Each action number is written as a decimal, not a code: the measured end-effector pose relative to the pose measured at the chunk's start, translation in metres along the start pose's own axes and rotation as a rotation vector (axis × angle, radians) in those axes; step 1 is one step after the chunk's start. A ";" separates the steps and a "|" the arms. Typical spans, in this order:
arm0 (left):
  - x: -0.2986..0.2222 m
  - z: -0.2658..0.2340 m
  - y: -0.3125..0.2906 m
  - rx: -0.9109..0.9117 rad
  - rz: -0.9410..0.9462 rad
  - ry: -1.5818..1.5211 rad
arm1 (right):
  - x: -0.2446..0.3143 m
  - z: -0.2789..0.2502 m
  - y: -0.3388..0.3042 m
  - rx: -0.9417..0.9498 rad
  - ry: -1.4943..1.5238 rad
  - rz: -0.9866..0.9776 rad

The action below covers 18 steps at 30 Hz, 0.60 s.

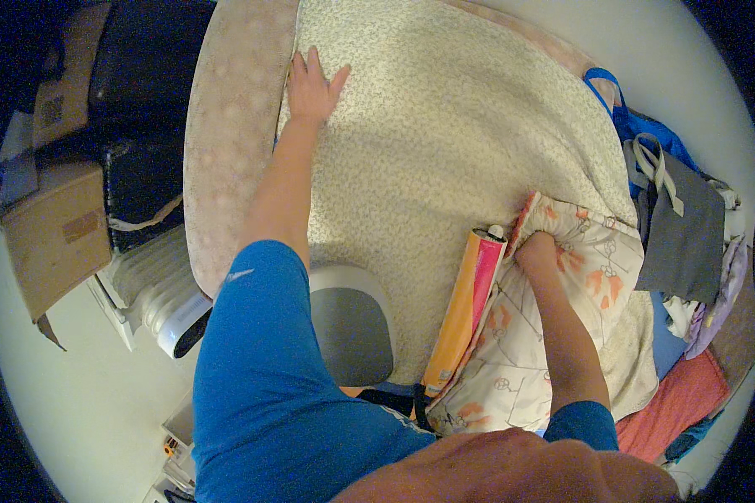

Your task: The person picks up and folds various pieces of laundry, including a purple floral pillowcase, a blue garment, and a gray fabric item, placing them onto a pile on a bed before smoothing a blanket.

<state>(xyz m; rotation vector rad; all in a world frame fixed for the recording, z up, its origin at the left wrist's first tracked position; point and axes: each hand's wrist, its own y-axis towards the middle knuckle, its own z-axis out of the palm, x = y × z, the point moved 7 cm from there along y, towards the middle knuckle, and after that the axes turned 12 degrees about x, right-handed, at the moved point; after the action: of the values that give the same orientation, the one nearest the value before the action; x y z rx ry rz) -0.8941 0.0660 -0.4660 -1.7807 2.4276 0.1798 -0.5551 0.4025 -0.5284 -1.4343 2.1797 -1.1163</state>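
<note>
My left hand [312, 94] lies on a cream blanket with a small pattern [445, 117], near its left edge. Its fingers are spread apart and it holds nothing. The blanket covers most of the mattress [235, 134], whose pinkish surface shows along the left. On the right, my right hand [537, 250] presses into a folded white quilt with orange flowers [512, 360], creasing the fabric. The fingers of that hand are hidden, so I cannot tell whether they grip it. Close beside it, a long orange and pink box [461, 318] lies along the quilt's left edge.
A grey and white rounded object [352, 331] sits at the blanket's near edge. To the right are a grey cloth bag [684, 226], a blue bag [663, 138] and a red cloth [679, 394]. Cardboard boxes [59, 230] and a white appliance [164, 293] stand at left.
</note>
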 end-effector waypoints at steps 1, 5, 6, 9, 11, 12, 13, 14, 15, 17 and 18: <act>0.003 0.004 0.006 -0.022 0.014 0.020 | 0.002 -0.004 -0.003 -0.002 0.014 0.019; 0.031 0.019 0.049 0.040 -0.032 -0.071 | 0.011 -0.015 -0.008 0.038 0.016 0.079; 0.039 0.017 0.058 0.092 -0.079 -0.133 | 0.010 -0.014 -0.006 0.064 -0.001 0.081; -0.001 -0.015 0.072 0.228 -0.338 -0.134 | -0.001 -0.002 0.000 0.001 0.070 -0.036; 0.018 -0.003 0.077 0.115 -0.357 -0.048 | 0.002 -0.003 0.001 0.001 0.050 0.007; 0.026 0.003 0.077 0.055 -0.365 -0.001 | 0.003 -0.003 0.001 0.000 0.043 0.026; 0.022 0.007 0.078 0.060 -0.377 -0.058 | 0.002 -0.003 0.001 0.013 0.032 0.045; 0.016 0.010 0.075 0.065 -0.390 -0.115 | 0.000 -0.002 0.000 0.026 0.022 0.063; 0.012 0.013 0.076 0.072 -0.402 -0.173 | -0.001 -0.002 0.000 0.040 0.013 0.081; 0.001 0.011 0.079 -0.066 -0.215 -0.003 | 0.004 -0.008 -0.001 0.096 -0.004 0.089; -0.004 0.008 0.081 -0.134 -0.120 0.079 | 0.007 -0.010 -0.002 0.124 -0.011 0.095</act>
<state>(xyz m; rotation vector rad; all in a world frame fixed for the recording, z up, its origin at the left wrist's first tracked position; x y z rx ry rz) -0.9699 0.0956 -0.4713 -2.0203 2.4044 0.2710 -0.5626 0.4002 -0.5193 -1.2685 2.1072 -1.1847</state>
